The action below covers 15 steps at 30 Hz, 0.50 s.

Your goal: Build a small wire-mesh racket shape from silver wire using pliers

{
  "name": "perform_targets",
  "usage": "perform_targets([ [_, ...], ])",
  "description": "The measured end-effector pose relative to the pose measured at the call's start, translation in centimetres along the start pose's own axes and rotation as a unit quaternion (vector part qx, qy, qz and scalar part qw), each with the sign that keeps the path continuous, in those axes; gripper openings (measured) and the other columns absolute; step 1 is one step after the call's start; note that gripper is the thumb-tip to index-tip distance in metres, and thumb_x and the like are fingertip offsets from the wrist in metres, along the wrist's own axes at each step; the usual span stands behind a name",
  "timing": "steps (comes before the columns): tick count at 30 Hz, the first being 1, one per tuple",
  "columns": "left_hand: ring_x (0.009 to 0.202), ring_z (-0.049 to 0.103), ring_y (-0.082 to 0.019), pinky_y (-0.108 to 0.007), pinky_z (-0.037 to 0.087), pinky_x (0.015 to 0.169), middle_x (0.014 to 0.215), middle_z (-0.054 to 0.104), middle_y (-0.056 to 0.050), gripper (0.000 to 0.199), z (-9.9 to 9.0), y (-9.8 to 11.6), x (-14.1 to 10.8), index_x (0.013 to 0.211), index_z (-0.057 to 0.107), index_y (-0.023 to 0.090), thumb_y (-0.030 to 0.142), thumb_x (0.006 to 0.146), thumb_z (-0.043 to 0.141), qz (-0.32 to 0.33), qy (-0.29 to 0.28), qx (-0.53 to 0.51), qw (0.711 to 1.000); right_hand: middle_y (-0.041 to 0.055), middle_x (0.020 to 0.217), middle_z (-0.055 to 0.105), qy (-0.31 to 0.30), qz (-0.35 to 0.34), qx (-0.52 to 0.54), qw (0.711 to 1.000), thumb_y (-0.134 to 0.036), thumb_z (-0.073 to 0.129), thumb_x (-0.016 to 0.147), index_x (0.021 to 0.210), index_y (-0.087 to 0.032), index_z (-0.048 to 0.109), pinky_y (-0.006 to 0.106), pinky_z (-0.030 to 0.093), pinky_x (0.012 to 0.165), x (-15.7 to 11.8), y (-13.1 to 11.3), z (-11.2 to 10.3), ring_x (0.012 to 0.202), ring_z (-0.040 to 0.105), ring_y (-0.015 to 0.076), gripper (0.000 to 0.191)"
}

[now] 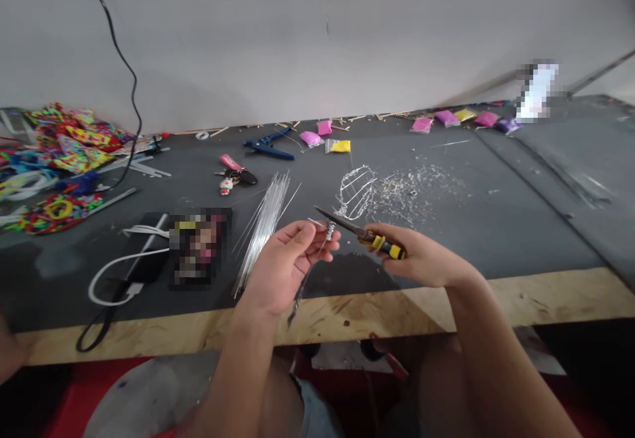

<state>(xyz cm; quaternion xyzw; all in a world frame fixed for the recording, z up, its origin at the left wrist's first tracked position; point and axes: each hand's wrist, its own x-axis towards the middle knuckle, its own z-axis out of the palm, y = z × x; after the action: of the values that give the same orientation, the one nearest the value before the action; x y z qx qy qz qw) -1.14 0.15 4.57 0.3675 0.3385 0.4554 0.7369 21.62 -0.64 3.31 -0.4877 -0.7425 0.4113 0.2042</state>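
Observation:
My left hand [292, 259] pinches a small coiled piece of silver wire [330, 229] near the middle of the table. Loose wire ends stick out from the coil. In my right hand [426, 253] are long-nose pliers [364, 233] with yellow and black handles, their tips pointing left just above the coil. Whether the jaws touch the wire I cannot tell. Behind the pliers lies a leaf-shaped wire frame [356, 192]. A bundle of straight silver wires [262, 226] rests to the left of my left hand.
Wire clippings [414, 190] are scattered at right. Blue pliers [272, 145], small colored packets [340, 146] and keys [235, 176] lie behind. At left are a power bank [146, 253], a cable and colorful bags [74, 140]. Another person's arm [10, 349] shows at far left.

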Motion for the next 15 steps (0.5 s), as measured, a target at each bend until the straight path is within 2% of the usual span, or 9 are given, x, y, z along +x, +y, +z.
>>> perform_targets([
  [8, 0.057, 0.061, -0.009, -0.017, 0.046, 0.052, 0.064, 0.068, -0.002, 0.022, -1.6, -1.8, 0.3, 0.072, 0.064, 0.014, 0.031, 0.064, 0.076, -0.099, -0.079, -0.120, 0.985, 0.0016, 0.107, 0.062, -0.057, -0.013, -0.003, 0.998, -0.009, 0.050, 0.065, 0.120, -0.023, 0.051, 0.027, 0.044, 0.077, -0.5, -0.9, -0.4, 0.089, 0.056, 0.0170, 0.057],
  [15, 0.052, 0.059, -0.008, -0.017, 0.043, 0.048, 0.060, 0.067, -0.001, 0.021, -1.5, -2.9, 0.2, 0.070, 0.065, 0.015, 0.029, 0.062, 0.078, -0.081, -0.129, -0.170, 0.974, 0.0014, 0.107, 0.061, -0.090, -0.027, 0.017, 0.995, -0.007, 0.049, 0.064, 0.118, -0.022, 0.052, 0.027, 0.044, 0.079, -0.5, -1.2, -0.4, 0.091, 0.056, 0.0171, 0.057],
])
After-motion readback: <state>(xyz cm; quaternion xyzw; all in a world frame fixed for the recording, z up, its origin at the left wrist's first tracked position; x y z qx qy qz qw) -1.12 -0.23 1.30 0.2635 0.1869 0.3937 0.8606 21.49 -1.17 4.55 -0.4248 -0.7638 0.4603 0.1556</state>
